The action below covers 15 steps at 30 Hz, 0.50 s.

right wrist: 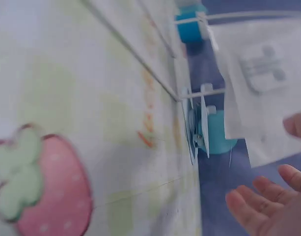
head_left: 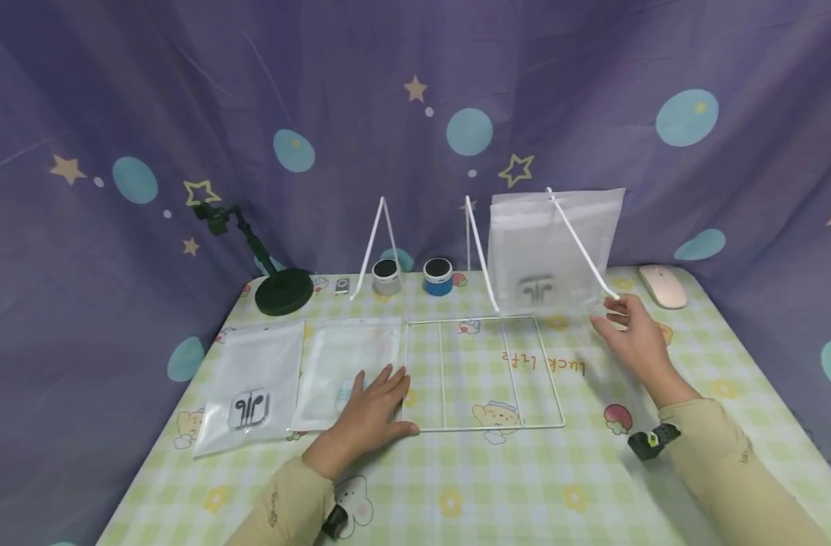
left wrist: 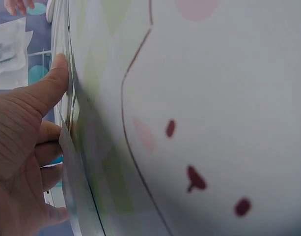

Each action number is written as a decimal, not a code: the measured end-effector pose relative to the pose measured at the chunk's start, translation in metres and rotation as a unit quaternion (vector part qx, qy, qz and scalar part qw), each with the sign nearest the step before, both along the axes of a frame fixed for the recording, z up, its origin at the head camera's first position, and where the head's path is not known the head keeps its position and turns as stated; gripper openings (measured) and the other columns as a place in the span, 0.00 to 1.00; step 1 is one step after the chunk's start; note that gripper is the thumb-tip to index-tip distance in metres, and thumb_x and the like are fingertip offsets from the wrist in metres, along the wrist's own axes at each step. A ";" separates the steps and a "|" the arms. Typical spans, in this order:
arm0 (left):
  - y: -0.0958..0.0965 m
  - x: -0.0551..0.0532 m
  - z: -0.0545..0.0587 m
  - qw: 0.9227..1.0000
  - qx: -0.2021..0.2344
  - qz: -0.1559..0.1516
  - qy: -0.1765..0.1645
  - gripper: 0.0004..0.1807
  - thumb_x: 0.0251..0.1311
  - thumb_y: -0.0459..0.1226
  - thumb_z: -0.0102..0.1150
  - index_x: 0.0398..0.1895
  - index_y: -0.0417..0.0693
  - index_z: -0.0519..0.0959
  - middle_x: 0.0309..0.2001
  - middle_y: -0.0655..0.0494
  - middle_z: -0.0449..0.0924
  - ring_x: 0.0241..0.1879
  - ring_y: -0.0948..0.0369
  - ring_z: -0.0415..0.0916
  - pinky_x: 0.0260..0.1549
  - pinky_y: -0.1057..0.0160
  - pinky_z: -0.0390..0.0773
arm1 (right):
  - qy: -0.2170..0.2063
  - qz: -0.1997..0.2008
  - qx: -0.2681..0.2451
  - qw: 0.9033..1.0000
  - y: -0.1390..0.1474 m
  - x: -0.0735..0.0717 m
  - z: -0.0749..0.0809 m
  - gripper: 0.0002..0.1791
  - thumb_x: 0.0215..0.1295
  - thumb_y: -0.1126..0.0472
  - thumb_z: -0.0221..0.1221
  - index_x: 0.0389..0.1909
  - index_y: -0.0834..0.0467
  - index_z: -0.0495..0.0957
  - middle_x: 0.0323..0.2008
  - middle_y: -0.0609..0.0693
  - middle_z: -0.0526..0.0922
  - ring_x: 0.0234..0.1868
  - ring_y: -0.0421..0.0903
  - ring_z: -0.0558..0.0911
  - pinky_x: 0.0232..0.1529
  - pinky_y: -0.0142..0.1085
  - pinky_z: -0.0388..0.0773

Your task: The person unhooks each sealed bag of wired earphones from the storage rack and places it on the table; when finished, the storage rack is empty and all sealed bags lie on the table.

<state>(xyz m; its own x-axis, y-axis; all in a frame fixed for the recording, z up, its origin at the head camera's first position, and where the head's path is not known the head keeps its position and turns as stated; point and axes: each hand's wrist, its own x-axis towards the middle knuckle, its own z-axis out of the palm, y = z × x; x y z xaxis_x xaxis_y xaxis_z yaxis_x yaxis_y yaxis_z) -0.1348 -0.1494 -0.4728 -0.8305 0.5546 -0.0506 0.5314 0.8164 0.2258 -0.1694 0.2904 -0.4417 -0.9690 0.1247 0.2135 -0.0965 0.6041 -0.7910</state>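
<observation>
My left hand [head_left: 371,413] rests, fingers spread, on a frosted zip bag [head_left: 340,353] and by the edge of a white wire rack [head_left: 484,429]. In the left wrist view, the hand's thumb [left wrist: 56,81] lies at the rack's wire. To the left lies another zip bag [head_left: 234,360] holding wired earphones in a case [head_left: 249,409]. Frosted bags [head_left: 555,227] hang from the rack's right prong [head_left: 582,246], a dark earphone shape showing through the front. My right hand [head_left: 637,341] is just below that prong's tip, fingers loosely extended and holding nothing.
At the back stand a dark green stand [head_left: 283,292], a small silver player [head_left: 342,286], a white round speaker [head_left: 387,279] and a blue one [head_left: 438,277]. A pink mouse [head_left: 663,287] lies at back right. The patterned curtain [head_left: 415,45] hangs behind the table.
</observation>
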 end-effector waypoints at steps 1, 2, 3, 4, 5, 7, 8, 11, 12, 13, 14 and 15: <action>0.000 0.000 0.000 1.000 0.001 0.002 0.000 0.48 0.55 0.62 0.61 0.71 0.40 0.65 0.73 0.46 0.59 0.73 0.46 0.52 0.63 0.29 0.46 | -0.013 0.010 -0.030 0.999 0.002 -0.004 0.001 0.34 0.71 0.51 0.56 0.67 0.69 0.59 0.63 0.70 0.67 0.61 0.69 0.70 0.54 0.53 0.74; -0.001 0.000 -0.001 1.000 0.002 0.003 0.000 0.48 0.55 0.62 0.61 0.71 0.40 0.65 0.72 0.45 0.59 0.73 0.46 0.52 0.63 0.30 0.46 | -0.025 0.020 -0.057 0.998 0.003 -0.009 0.002 0.37 0.71 0.51 0.56 0.70 0.69 0.54 0.65 0.70 0.64 0.63 0.69 0.68 0.55 0.47 0.74; -0.001 0.000 -0.001 1.000 0.004 0.003 -0.001 0.47 0.55 0.62 0.61 0.71 0.40 0.65 0.72 0.45 0.59 0.73 0.46 0.52 0.63 0.30 0.45 | -0.035 0.029 -0.080 0.996 0.004 -0.012 0.002 0.39 0.71 0.51 0.56 0.71 0.69 0.50 0.67 0.70 0.61 0.65 0.68 0.67 0.55 0.42 0.75; -0.001 -0.001 -0.002 1.000 0.006 0.003 -0.002 0.47 0.55 0.62 0.61 0.71 0.40 0.65 0.72 0.45 0.59 0.73 0.46 0.52 0.63 0.30 0.45 | -0.044 0.033 -0.101 0.993 0.005 -0.015 0.001 0.40 0.71 0.51 0.56 0.72 0.68 0.48 0.67 0.70 0.60 0.64 0.64 0.68 0.53 0.37 0.75; -0.001 -0.001 -0.002 1.000 0.007 0.002 -0.003 0.47 0.55 0.61 0.61 0.71 0.40 0.65 0.72 0.45 0.59 0.73 0.46 0.52 0.63 0.30 0.45 | -0.050 0.035 -0.118 0.991 0.006 -0.018 0.001 0.40 0.71 0.52 0.56 0.72 0.68 0.48 0.67 0.69 0.60 0.62 0.59 0.71 0.50 0.32 0.75; -0.001 -0.001 -0.004 1.000 0.009 0.001 -0.005 0.47 0.55 0.61 0.61 0.71 0.40 0.65 0.72 0.45 0.59 0.73 0.46 0.52 0.63 0.30 0.45 | -0.059 0.038 -0.138 0.988 0.008 -0.023 -0.001 0.39 0.71 0.52 0.56 0.71 0.68 0.49 0.66 0.68 0.62 0.56 0.45 0.75 0.44 0.24 0.73; -0.001 -0.001 -0.003 1.000 0.009 0.001 -0.007 0.47 0.55 0.61 0.61 0.71 0.41 0.65 0.72 0.45 0.59 0.73 0.46 0.52 0.63 0.30 0.45 | -0.062 0.039 -0.144 0.987 0.008 -0.024 -0.001 0.38 0.71 0.53 0.56 0.70 0.68 0.50 0.64 0.67 0.63 0.52 0.38 0.75 0.42 0.22 0.72; 0.000 -0.001 -0.003 1.000 0.008 0.005 -0.010 0.48 0.55 0.61 0.62 0.71 0.41 0.65 0.72 0.45 0.59 0.73 0.46 0.51 0.63 0.30 0.45 | -0.066 0.041 -0.153 0.985 0.006 -0.029 -0.003 0.34 0.70 0.53 0.58 0.66 0.68 0.56 0.56 0.58 0.69 0.43 0.26 0.73 0.40 0.23 0.74; 0.000 -0.001 -0.003 1.000 0.007 0.007 -0.011 0.48 0.54 0.62 0.62 0.71 0.41 0.65 0.73 0.46 0.59 0.73 0.46 0.51 0.63 0.30 0.44 | -0.066 0.042 -0.154 0.985 0.006 -0.031 -0.003 0.32 0.69 0.53 0.59 0.63 0.68 0.59 0.52 0.54 0.72 0.41 0.26 0.74 0.40 0.24 0.75; 0.000 -0.001 -0.002 1.000 0.006 0.008 -0.011 0.48 0.54 0.62 0.62 0.71 0.41 0.65 0.73 0.46 0.59 0.73 0.46 0.52 0.63 0.30 0.44 | -0.064 0.044 -0.156 0.985 0.005 -0.032 -0.003 0.30 0.69 0.53 0.60 0.60 0.68 0.61 0.48 0.50 0.74 0.40 0.27 0.76 0.39 0.24 0.76; 0.000 -0.001 -0.002 1.000 0.006 0.009 -0.011 0.48 0.54 0.62 0.62 0.71 0.41 0.65 0.72 0.46 0.59 0.73 0.46 0.52 0.63 0.30 0.45 | -0.063 0.045 -0.155 0.985 0.003 -0.033 -0.002 0.28 0.68 0.52 0.60 0.56 0.67 0.62 0.43 0.47 0.75 0.39 0.28 0.77 0.40 0.25 0.77; 0.000 -0.001 -0.002 1.000 0.006 0.010 -0.011 0.48 0.54 0.62 0.62 0.71 0.41 0.65 0.72 0.46 0.59 0.73 0.46 0.52 0.63 0.30 0.45 | -0.061 0.046 -0.154 0.985 0.002 -0.034 -0.001 0.26 0.68 0.52 0.61 0.52 0.67 0.64 0.39 0.44 0.76 0.38 0.30 0.78 0.39 0.26 0.78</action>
